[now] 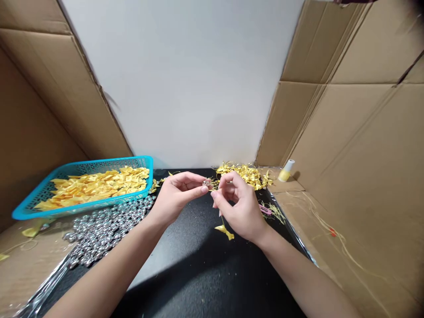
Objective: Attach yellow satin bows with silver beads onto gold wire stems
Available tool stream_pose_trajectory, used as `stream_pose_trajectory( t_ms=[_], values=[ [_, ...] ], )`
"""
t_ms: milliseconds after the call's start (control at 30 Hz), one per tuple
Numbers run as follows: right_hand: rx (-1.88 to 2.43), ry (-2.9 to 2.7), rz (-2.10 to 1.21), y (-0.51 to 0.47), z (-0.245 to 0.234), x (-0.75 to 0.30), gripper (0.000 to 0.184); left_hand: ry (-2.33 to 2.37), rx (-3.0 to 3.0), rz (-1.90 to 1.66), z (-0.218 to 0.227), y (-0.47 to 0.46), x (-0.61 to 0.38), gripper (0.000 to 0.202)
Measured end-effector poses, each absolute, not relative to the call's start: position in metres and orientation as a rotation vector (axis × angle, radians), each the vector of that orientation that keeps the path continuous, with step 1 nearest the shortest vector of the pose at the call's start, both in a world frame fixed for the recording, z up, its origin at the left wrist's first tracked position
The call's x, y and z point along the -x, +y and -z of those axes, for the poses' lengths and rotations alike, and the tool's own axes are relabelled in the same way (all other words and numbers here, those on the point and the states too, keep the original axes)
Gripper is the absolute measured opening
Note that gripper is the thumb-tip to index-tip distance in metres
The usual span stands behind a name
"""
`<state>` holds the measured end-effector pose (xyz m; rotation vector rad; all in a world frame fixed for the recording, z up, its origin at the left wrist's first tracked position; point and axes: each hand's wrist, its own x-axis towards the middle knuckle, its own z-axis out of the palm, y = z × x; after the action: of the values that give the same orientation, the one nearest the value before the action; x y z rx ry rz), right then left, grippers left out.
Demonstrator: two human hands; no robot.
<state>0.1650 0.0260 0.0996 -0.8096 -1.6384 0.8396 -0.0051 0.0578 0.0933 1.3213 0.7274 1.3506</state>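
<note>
Between thumb and forefinger, my left hand [177, 194] pinches a small silver bell [206, 183]. Close beside it on the right, my right hand [239, 204] has its fingertips pressed together on a thin yellow string, which is mostly hidden by the fingers. A yellow ribbon bow [225, 232] hangs below the right hand, over the black work surface [192, 282]. The two hands' fingertips are nearly touching, above the middle of the surface.
At the left stands a turquoise basket [82, 209] full of yellow bows, with many silver bells [99, 234] spread before it. Behind my right hand lies a heap of yellow bows [247, 173]. Pink snips [265, 210], string offcuts [278, 213] and a thread spool [286, 171] are at the right.
</note>
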Motion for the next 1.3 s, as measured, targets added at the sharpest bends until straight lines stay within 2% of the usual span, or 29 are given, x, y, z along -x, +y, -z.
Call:
stream_pose_trajectory(
  t_ms=[533,900,1300],
  values=[
    [0.859,-1.644,-0.779,0.025,-0.099,-0.164,0.011,0.779,-1.278,-1.397,-0.093,0.056,-0.003,0.022],
    [0.837,-1.606,-0.771,0.025,-0.098,-0.162,0.013,0.733,-1.158,-1.26,-0.1,0.051,-0.005,0.025],
    [0.791,-1.638,-0.952,0.029,-0.096,-0.161,0.014,0.706,-1.568,-1.171,-0.108,0.051,0.008,0.009]
  ],
)
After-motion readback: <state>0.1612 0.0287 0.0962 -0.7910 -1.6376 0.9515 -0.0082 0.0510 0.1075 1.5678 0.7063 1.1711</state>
